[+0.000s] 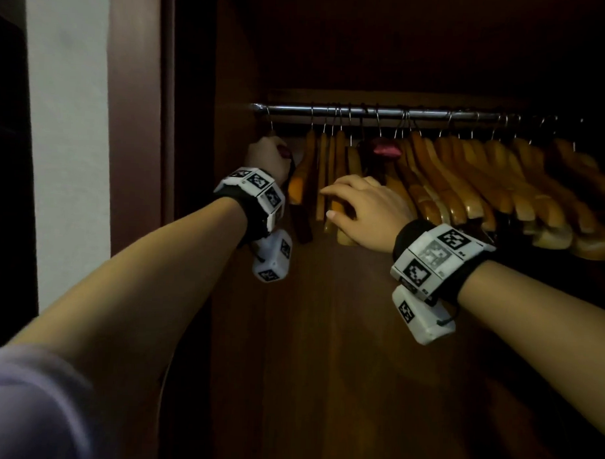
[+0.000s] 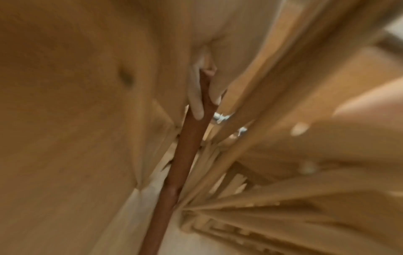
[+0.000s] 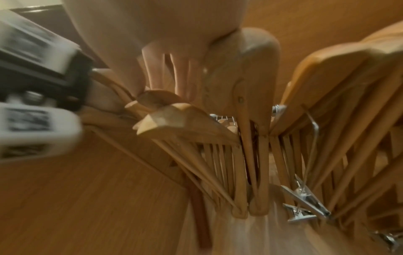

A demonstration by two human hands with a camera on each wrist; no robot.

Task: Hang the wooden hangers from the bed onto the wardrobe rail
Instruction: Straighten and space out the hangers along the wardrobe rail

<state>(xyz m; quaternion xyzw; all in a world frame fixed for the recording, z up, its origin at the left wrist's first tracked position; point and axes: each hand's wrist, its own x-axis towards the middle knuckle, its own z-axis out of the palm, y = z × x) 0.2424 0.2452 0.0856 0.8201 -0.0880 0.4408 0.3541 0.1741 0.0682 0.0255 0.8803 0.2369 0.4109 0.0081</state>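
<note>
A chrome wardrobe rail (image 1: 367, 112) carries a long row of pale wooden hangers (image 1: 450, 179). At the rail's left end my left hand (image 1: 267, 152) grips a dark red-brown hanger (image 1: 286, 153); its hook reaches up to the rail. In the left wrist view my fingers (image 2: 196, 100) curl round that dark hanger's arm (image 2: 187, 146). My right hand (image 1: 360, 207) rests with spread fingers on the nearest pale hangers. The right wrist view shows its straight fingers (image 3: 181, 72) lying against the hangers' shoulders (image 3: 218, 155), holding none.
The wardrobe's left side wall (image 1: 230, 89) is close beside my left hand. A padded dark red hanger (image 1: 383, 148) hangs among the wooden ones. Metal clips (image 3: 305, 198) dangle from hangers on the right. Below lies the wooden back panel (image 1: 325, 333).
</note>
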